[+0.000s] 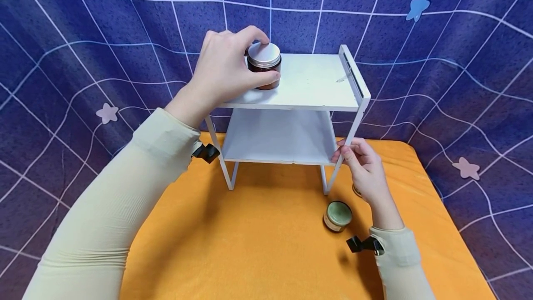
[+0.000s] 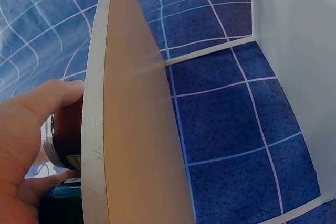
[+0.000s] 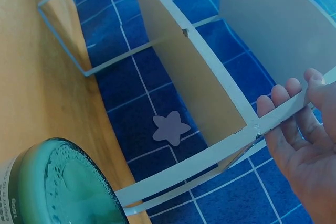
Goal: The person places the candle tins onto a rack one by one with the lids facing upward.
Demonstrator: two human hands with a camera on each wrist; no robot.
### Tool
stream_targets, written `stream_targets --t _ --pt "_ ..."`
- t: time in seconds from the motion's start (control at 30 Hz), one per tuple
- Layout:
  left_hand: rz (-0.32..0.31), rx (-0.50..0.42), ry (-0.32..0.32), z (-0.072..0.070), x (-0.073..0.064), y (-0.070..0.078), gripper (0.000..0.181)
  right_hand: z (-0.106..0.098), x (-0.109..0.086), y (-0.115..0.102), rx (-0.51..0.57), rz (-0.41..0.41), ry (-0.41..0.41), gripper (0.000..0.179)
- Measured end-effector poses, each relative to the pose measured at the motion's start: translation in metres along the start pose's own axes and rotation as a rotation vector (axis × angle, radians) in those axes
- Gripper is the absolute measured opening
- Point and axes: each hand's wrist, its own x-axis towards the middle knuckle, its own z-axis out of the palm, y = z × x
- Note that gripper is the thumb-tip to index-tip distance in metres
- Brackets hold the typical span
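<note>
My left hand [image 1: 226,64] grips a brown glass jar [image 1: 270,82] with a silver lid, thumb and fingers on either side. The jar stands on the top board of a white two-tier shelf [image 1: 312,78]. Beside it in the left wrist view is a second dark, greenish jar [image 2: 62,203], partly cut off. Lower down, my right hand [image 1: 366,168] holds the shelf's front right leg [image 1: 354,126], next to the lower board [image 1: 283,140]. In the right wrist view, the fingers [image 3: 286,98] bend around this white bar.
On the orange cloth [image 1: 258,235], right of the shelf, sits a lidless jar of green contents [image 1: 338,213]. A small round thing [image 1: 356,190] lies behind my right hand, mostly hidden. A blue curtain [image 1: 437,82] with a white grid and stars hangs behind.
</note>
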Motion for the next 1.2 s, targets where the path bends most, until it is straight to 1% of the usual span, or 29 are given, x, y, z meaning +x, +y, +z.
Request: stream_targets --t 0.13,0.33,0.57,0.73,0.93,1.2 --pt "-0.025 0.009 -0.023 -0.0012 0.0013 0.0009 0.057 -0.0001 -0.0001 -0.0011 -0.01 0.007 -0.001 0.017" --pt "-0.076 0.04 -0.076 -0.003 0.0029 0.0015 0.057 -0.0002 0.0001 -0.0007 -0.003 0.003 -0.01 0.019" --pt "-0.108 0.049 -0.137 -0.0066 0.0042 0.0031 0.062 0.0011 -0.0002 -0.001 0.006 0.0 -0.007 0.018" --pt "-0.108 0.052 -0.14 -0.0065 0.0034 0.0035 0.062 0.0016 -0.0005 -0.0016 0.003 0.007 0.0 0.017" --pt "-0.124 0.063 -0.143 -0.0061 0.0029 0.0042 0.069 0.002 -0.0005 -0.0017 0.019 0.004 -0.005 0.019" --pt "-0.116 0.058 -0.143 -0.0061 0.0018 0.0046 0.066 0.0016 -0.0007 -0.0008 0.024 -0.001 -0.008 0.019"
